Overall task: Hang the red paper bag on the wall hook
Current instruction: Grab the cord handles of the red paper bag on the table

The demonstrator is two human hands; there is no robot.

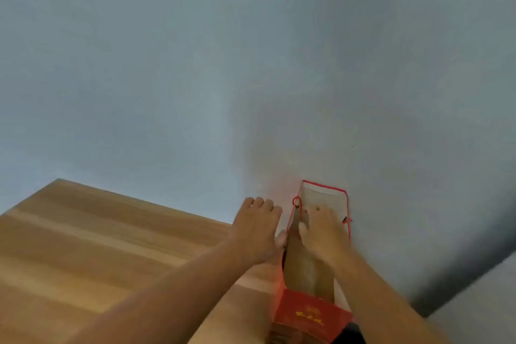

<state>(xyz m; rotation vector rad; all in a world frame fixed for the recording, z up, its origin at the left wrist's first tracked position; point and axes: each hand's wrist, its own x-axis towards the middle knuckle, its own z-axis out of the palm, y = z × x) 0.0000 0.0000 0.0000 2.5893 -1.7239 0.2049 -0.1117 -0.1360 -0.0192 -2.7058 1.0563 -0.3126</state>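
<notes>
I look down into the open mouth of the red paper bag, which has gold print and stands up against the grey-blue wall. Its red cord handle shows as knots at the top rim. My left hand lies flat against the bag's outer left side, thumb hooked on the rim. My right hand reaches into the mouth, fingers pressed on the inside of the wall-side panel. No wall hook is visible; the frame is blurred.
A wooden surface with light and dark planks fills the lower left and meets the wall. A dark band crosses the lower right corner beside a paler surface.
</notes>
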